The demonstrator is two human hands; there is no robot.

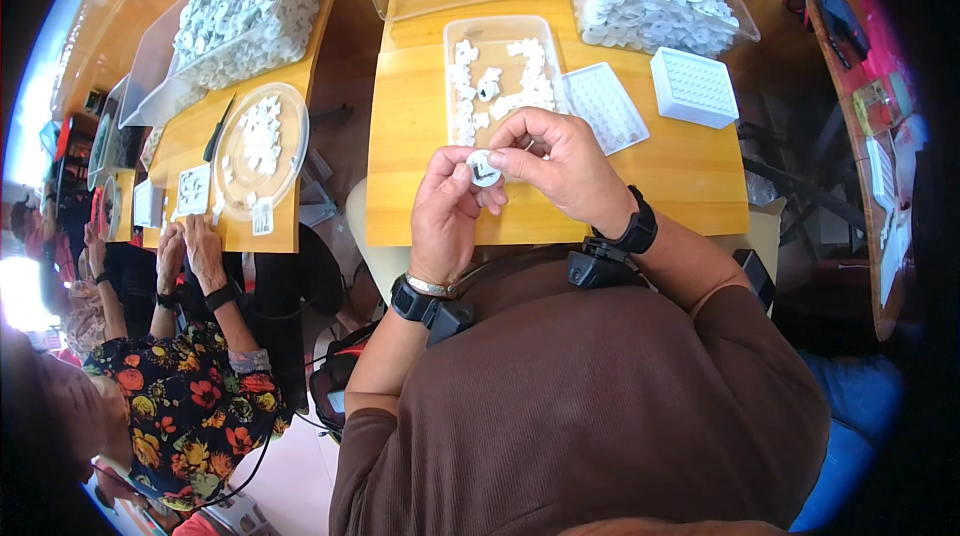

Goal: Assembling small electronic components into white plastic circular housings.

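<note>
My left hand (pixel 442 214) holds a small white round plastic piece (pixel 484 172) with dark marks on its face, gripped at its edge by the fingers. My right hand (pixel 572 168) is closed in a pinch at the right side of the same piece, thumb and forefinger touching its upper edge. Whether a smaller part sits between those fingers is hidden. Just beyond the hands lies a shallow clear tray (pixel 487 33) with many small white plastic parts (pixel 536 76) in it. A flat white tray with rows of small slots (pixel 606 108) is tilted beside it, partly behind my right hand.
A white block-shaped stack with a dimpled top (pixel 695 88) stands right on the wooden table (pixel 410 126). Behind it, a large clear bin (pixel 735 26) is heaped with white discs. At left, another person's hands (pixel 190 248) work at a separate table with a round tray (pixel 298 158).
</note>
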